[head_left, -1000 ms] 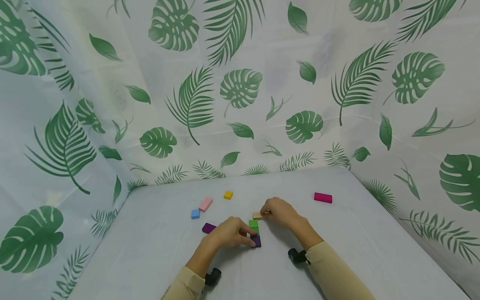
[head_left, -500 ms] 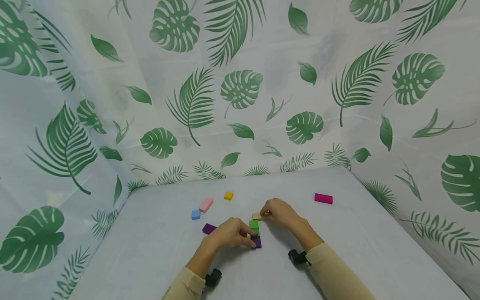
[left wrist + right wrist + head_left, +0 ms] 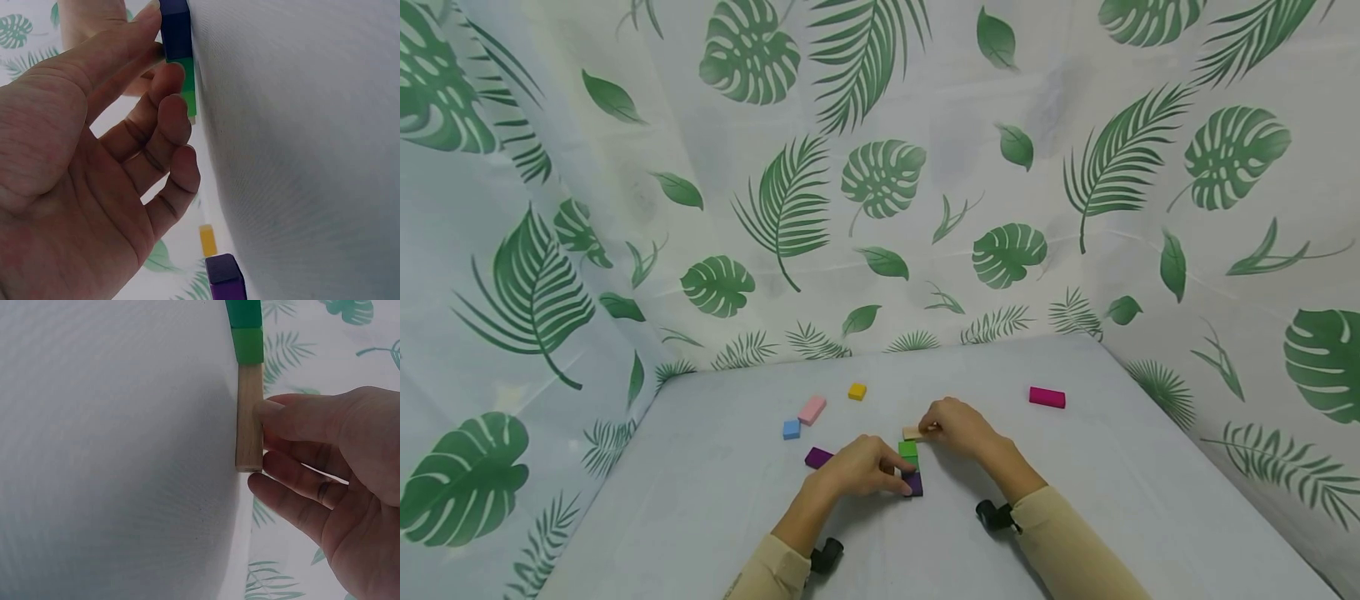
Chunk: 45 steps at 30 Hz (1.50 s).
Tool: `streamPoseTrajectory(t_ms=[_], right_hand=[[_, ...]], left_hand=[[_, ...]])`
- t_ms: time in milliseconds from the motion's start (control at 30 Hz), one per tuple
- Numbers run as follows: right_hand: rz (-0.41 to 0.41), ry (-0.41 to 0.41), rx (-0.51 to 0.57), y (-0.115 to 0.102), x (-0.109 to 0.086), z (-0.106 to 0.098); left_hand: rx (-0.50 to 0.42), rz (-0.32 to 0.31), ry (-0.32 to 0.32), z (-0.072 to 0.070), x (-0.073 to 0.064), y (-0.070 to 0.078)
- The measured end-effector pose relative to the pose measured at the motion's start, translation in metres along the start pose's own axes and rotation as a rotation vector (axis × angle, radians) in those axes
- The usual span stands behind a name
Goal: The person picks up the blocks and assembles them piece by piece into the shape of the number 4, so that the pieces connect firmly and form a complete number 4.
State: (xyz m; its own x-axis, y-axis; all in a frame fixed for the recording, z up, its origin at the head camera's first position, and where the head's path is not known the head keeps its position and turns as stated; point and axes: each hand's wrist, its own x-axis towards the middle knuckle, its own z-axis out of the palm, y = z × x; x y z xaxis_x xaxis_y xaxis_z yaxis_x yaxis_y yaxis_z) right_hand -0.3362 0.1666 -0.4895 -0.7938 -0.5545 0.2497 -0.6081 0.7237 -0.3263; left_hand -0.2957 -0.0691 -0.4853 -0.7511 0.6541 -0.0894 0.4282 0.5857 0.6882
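A row of blocks stands mid-table: a dark purple block [image 3: 913, 484] nearest, then a green one and a light green block [image 3: 907, 449]. Across the far end lies a plain wooden block [image 3: 249, 419]. My left hand [image 3: 862, 467] holds the dark purple block between thumb and index finger; its other fingers [image 3: 174, 122] curl loosely near the green blocks. My right hand [image 3: 961, 427] pinches the wooden block, its left end close behind the light green block. In the right wrist view the thumb [image 3: 275, 414] lies on the wooden block's side.
Left of the row lie a purple block [image 3: 817, 457], a blue block [image 3: 791, 429], a pink block [image 3: 812, 410] and a yellow block [image 3: 857, 391]. A magenta block [image 3: 1047, 397] is at the right. Leaf-patterned curtains border the white table [image 3: 722, 500].
My right hand has shifted slightly left with the wooden block, bringing its end farther over behind the light green block. My left hand stays at the dark purple block.
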Motion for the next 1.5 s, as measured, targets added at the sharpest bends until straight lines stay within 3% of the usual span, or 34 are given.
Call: streamPoseTrajectory(t_ms=[767, 1500], right_hand=[[-0.037, 0.011, 0.014, -0.0008, 0.0006, 0.0015], [-0.045, 0.001, 0.022, -0.005, 0.0022, 0.0031]], left_hand=[[0.016, 0.032, 0.012, 0.0005, 0.0006, -0.0009], [0.015, 0.022, 0.002, 0.0003, 0.0003, -0.0009]])
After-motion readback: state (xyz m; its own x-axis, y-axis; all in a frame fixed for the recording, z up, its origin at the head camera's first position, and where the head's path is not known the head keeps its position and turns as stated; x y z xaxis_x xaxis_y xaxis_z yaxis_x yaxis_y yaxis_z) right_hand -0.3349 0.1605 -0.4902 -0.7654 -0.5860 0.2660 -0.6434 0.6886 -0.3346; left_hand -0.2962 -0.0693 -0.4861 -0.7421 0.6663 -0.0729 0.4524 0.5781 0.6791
